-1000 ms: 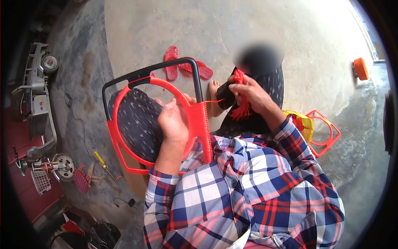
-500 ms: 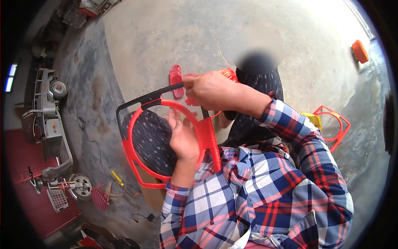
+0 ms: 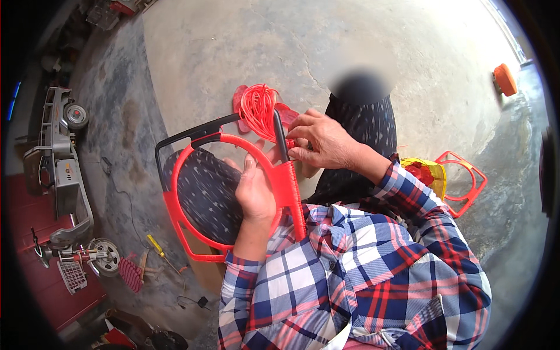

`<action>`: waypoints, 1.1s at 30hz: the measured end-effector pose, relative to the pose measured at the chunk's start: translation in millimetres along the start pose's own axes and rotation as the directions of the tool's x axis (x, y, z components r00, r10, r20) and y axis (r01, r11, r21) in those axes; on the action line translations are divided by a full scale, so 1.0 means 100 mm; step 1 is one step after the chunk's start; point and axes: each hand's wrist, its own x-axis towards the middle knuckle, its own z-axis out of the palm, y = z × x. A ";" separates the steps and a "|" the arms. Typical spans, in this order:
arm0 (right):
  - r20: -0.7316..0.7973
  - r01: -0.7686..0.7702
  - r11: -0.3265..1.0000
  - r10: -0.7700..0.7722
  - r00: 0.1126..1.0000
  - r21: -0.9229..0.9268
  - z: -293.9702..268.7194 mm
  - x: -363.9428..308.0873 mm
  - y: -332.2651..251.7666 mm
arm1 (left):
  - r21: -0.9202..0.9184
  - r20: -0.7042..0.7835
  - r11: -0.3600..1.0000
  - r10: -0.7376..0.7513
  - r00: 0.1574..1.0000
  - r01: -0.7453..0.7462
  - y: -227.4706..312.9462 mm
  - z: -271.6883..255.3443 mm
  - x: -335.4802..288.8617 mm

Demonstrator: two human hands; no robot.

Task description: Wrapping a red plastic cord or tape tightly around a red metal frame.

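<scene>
A red-and-black frame (image 3: 291, 189) with a round opening leans over my left knee, its black corner at the top. Red cord is wound closely along its right edge. My left hand (image 3: 256, 192) reaches through the ring and holds its right side, the fingers partly hidden behind the frame. By the black bar, my right hand (image 3: 325, 141) is closed with the fingertips pinched on red cord (image 3: 290, 143). A looped bundle of the same cord (image 3: 258, 111) hangs at the far side of the black bar.
Red slippers (image 3: 239, 96) lie on the concrete floor beyond the frame. To my right are a yellow container (image 3: 438, 178) with red material in it and another red frame (image 3: 479, 185). An orange object (image 3: 504, 80) stands far right. At left are a vehicle (image 3: 69, 169) and a yellow-handled tool (image 3: 155, 245).
My right hand has moved right and down from over the black bar. The cord bundle has swung left and now shows beyond the bar. My left hand keeps its hold.
</scene>
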 end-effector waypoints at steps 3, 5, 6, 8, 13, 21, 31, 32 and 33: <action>0.052 -0.064 0.985 0.057 0.997 0.158 0.05 -0.03 0.08 | 0.006 -0.011 1.000 -0.022 1.000 0.022 -0.03 -0.05 -0.01; 0.091 -0.101 0.977 0.085 0.992 0.186 0.04 -0.05 0.09 | 0.010 -0.011 0.999 -0.031 0.999 0.031 -0.06 -0.15 0.00; 0.005 -0.132 0.910 0.142 0.990 0.392 0.02 -0.08 0.07 | 0.072 -0.046 0.995 -0.060 0.997 0.063 -0.08 -0.19 0.01; -0.058 -0.140 0.802 0.212 0.975 0.581 -0.07 -0.12 -0.02 | 0.126 -0.088 0.987 -0.085 0.992 0.095 -0.09 -0.21 0.01; 0.012 -0.043 0.267 0.118 0.993 0.963 -0.52 -0.37 -0.07 | 0.171 -0.127 0.923 -0.325 0.937 0.344 -0.05 -0.20 0.05; -0.203 0.228 -0.075 0.252 0.946 0.971 -1.17 -0.50 -0.28 | 0.191 -0.172 0.913 -0.330 0.928 0.360 -0.02 -0.27 0.06; 0.372 -0.481 0.359 0.332 0.867 0.800 0.04 -0.40 -0.35 | 0.156 -0.125 0.941 -0.284 0.951 0.302 -0.05 -0.21 -0.01; 0.319 -0.437 0.304 0.368 0.874 0.846 -0.05 -0.38 -0.42 | 0.175 -0.098 0.944 -0.265 0.959 0.279 -0.05 -0.19 -0.01; 0.269 -0.386 0.313 0.357 0.895 0.868 -0.10 -0.40 -0.40 | 0.195 -0.094 0.937 -0.274 0.957 0.288 -0.03 -0.18 -0.02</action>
